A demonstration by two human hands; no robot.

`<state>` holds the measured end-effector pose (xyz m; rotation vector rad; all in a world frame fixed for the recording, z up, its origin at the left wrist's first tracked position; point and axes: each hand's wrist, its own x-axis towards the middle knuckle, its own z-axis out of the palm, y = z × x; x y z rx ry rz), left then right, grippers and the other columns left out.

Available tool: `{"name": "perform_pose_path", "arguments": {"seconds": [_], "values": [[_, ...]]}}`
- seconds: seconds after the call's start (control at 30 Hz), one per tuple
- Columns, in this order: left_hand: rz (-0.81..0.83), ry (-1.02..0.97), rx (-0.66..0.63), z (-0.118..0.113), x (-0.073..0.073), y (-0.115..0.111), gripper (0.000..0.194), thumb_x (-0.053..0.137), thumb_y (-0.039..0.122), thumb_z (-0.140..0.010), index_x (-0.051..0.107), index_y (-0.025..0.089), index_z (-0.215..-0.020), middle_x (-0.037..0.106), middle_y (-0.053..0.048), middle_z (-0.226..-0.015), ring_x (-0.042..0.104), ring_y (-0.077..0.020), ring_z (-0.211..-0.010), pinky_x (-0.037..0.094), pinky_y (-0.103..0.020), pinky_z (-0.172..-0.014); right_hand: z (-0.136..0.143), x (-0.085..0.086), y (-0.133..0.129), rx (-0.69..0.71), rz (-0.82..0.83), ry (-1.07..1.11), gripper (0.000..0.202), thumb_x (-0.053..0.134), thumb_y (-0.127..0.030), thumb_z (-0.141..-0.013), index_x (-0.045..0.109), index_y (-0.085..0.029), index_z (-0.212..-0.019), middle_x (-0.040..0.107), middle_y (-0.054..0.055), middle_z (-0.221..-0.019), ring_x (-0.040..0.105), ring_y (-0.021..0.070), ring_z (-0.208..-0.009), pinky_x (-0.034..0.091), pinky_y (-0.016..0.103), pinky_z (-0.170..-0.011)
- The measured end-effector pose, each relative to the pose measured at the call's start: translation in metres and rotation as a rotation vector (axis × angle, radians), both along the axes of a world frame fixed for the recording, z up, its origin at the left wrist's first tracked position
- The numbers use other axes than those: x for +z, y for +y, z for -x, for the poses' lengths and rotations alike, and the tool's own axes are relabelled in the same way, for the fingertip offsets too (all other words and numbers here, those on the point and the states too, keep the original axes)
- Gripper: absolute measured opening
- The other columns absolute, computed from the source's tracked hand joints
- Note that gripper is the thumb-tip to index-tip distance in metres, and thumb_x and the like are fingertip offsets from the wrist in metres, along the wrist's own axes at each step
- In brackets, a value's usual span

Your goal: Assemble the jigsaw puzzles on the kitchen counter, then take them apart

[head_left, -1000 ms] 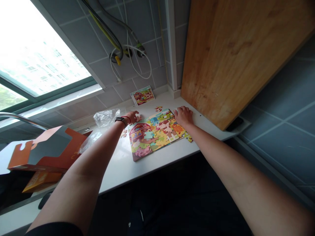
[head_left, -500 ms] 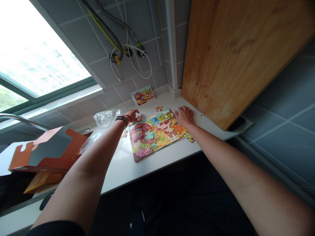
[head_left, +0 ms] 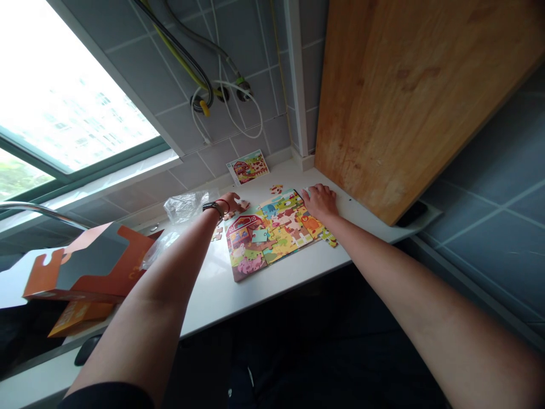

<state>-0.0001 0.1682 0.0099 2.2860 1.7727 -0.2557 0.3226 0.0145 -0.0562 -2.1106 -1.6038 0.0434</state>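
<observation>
A farm-picture jigsaw puzzle (head_left: 281,236), largely pieced together, lies on the white counter. One pale green puzzle piece (head_left: 260,235) sits on top of its left part. Past the puzzle's upper left corner, my left hand (head_left: 230,202) has its fingers closed at a small puzzle piece (head_left: 244,205); the fingertips are partly hidden. More loose pieces (head_left: 218,233) lie beside and under that hand. My right hand (head_left: 321,201) rests with fingers spread at the puzzle's upper right edge, covering part of it, and holds nothing that shows.
A picture card (head_left: 248,167) leans against the tiled wall. Several loose pieces (head_left: 276,188) lie behind the puzzle. Crumpled clear plastic (head_left: 184,207) and an open orange box (head_left: 102,264) are at the left. A large wooden board (head_left: 409,102) stands at the right.
My left hand's fingers have drawn together at a loose piece. My right hand has stayed in place. The view has shifted slightly.
</observation>
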Motion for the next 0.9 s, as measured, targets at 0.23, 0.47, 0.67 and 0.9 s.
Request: {"name": "perform_pose_path", "arguments": {"seconds": [0.23, 0.47, 0.67, 0.9], "values": [[0.088, -0.062, 0.078, 0.0, 0.007, -0.01, 0.035, 0.066, 0.038, -0.102, 0.064, 0.017, -0.13, 0.066, -0.011, -0.131, 0.068, -0.0249, -0.111, 0.06, -0.046, -0.094, 0.0, 0.002, -0.001, 0.005, 0.005, 0.009, 0.055, 0.032, -0.051, -0.11, 0.073, -0.015, -0.119, 0.067, 0.019, -0.129, 0.055, 0.034, -0.122, 0.038, 0.045, -0.102], [0.065, -0.242, 0.156, -0.004, 0.01, -0.014, 0.042, 0.079, 0.035, -0.092, 0.067, 0.014, -0.126, 0.073, -0.01, -0.116, 0.072, -0.0237, -0.1, 0.061, -0.042, -0.09, 0.0, 0.012, -0.007, 0.02, -0.005, 0.07, 0.055, 0.031, -0.05, -0.111, 0.073, -0.016, -0.123, 0.068, 0.016, -0.131, 0.057, 0.0322, -0.122, 0.039, 0.044, -0.103], [-0.046, -0.486, 0.186, -0.001, 0.02, -0.023, 0.063, 0.099, 0.02, -0.049, 0.074, 0.016, -0.107, 0.078, -0.008, -0.094, 0.076, -0.0285, -0.098, 0.06, -0.037, -0.091, 0.0, 0.016, -0.008, 0.016, 0.005, 0.096, 0.054, 0.032, -0.049, -0.111, 0.072, -0.016, -0.125, 0.069, 0.016, -0.132, 0.057, 0.0315, -0.123, 0.038, 0.044, -0.106], [0.051, -0.804, 0.203, -0.01, 0.039, -0.042, 0.051, 0.098, 0.034, -0.058, 0.073, 0.012, -0.098, 0.076, -0.007, -0.083, 0.077, -0.0226, -0.087, 0.064, -0.041, -0.091, 0.0, 0.015, -0.007, 0.012, 0.013, 0.092, 0.055, 0.032, -0.05, -0.111, 0.072, -0.016, -0.124, 0.069, 0.017, -0.132, 0.057, 0.0319, -0.123, 0.039, 0.044, -0.105]]}}
